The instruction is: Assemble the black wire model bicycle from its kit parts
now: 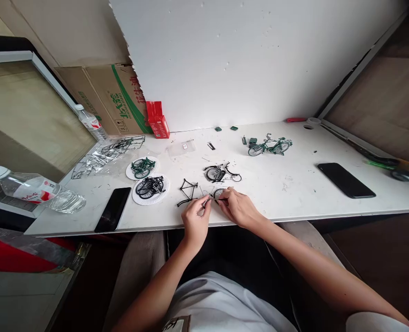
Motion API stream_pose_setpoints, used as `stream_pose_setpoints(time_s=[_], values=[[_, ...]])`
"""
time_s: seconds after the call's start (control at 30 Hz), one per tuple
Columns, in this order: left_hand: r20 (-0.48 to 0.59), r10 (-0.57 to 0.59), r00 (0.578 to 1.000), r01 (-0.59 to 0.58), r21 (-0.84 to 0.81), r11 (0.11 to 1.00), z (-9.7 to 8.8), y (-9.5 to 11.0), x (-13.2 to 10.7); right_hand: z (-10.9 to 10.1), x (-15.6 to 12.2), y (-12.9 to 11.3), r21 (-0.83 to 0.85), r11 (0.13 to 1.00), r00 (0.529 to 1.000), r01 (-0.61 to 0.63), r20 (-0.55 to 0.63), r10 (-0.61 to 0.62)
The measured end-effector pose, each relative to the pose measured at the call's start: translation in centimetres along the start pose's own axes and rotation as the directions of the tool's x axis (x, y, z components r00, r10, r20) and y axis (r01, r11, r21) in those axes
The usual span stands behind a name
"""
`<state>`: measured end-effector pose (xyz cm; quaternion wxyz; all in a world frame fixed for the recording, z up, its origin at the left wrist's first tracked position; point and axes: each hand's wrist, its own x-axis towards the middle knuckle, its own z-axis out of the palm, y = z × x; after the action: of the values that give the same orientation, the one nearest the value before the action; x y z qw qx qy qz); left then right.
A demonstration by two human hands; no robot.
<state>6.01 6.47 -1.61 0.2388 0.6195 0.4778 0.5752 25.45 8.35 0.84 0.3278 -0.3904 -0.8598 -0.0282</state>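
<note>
Fingers of left hand pinch thin rod; right hand fingers grip small wheel.

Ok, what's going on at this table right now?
A person sits at a white table, both hands at its near edge. The left hand pinches a thin metal piece; the right hand holds a small wheel. A black frame lies beside them, and a green model bicycle stands farther back.

light: even, soft, bright on wall | shadows: faint | edges: wide-angle bending | small parts: unclear
</note>
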Motion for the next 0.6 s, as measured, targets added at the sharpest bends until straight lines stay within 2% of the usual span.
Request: stream_pose_setpoints(time_s=[0.13, 0.3, 0.43, 0.6], values=[[0.006, -0.022, 1.000, 0.023, -0.022, 1.000, -0.09, -0.04, 0.18, 0.30, -0.59, 0.36, -0.022, 0.999, 0.999, 0.035, 0.017, -0.035], [0.007, -0.029, 1.000, 0.029, -0.018, 0.999, -0.12, -0.22, 0.24, -0.02, -0.56, 0.17, -0.055, 0.995, 0.996, 0.078, -0.042, -0.080], [-0.015, 0.018, 1.000, -0.018, 0.008, 1.000, -0.17, -0.33, 0.22, 0.08, -0.39, 0.11, -0.066, 0.993, 0.994, 0.094, -0.054, -0.098], [-0.014, 0.096, 0.995, -0.095, 0.045, 0.994, -0.06, -0.35, 0.20, 0.51, -0.33, 0.15, -0.198, 0.976, 0.992, 0.095, -0.061, -0.109]])
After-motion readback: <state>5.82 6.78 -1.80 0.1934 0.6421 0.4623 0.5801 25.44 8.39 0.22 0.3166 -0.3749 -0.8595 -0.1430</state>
